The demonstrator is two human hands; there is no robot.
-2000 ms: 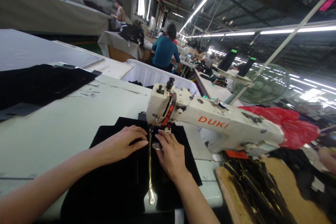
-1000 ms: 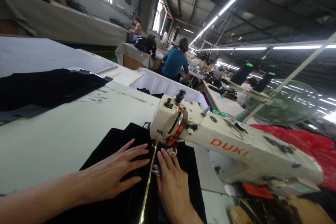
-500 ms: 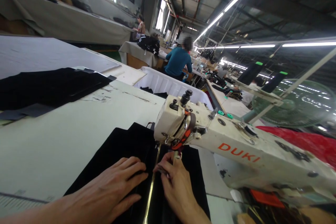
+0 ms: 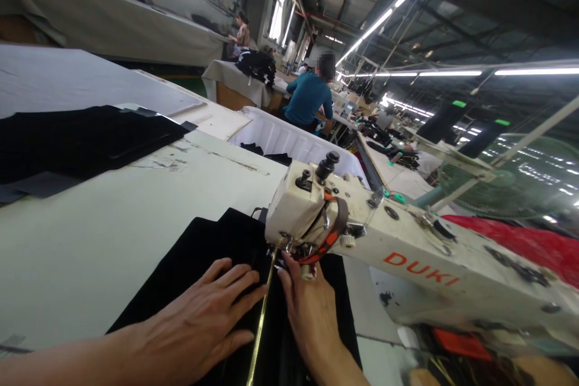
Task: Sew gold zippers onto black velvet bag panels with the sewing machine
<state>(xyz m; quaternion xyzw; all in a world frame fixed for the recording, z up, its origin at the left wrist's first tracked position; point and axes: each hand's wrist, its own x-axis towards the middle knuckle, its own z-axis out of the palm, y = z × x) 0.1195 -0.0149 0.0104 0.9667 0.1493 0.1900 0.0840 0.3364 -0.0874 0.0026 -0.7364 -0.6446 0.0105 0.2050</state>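
Black fabric lies under the needle end of the white sewing machine. A gold-coloured zipper strip runs along the fabric towards the presser foot. My left hand rests on the fabric with its fingers spread, the fingertips just left of the strip. On the right side of the strip, my right hand has its thumb and forefinger close together beside the presser foot. A small shiny metal part shows at those fingertips; whether it belongs to the foot or is held I cannot tell. The machine head hides its other fingers partly.
A stack of black cloth pieces lies on the table at left. Behind the machine stands a white plastic bin. A green fan and red cloth are at right. A person in a teal top sits further off.
My right hand has moved forward along the strip to the presser foot, and its bent fingers have straightened. My left hand has shifted slightly right, nearer the strip. The view has tilted slightly.
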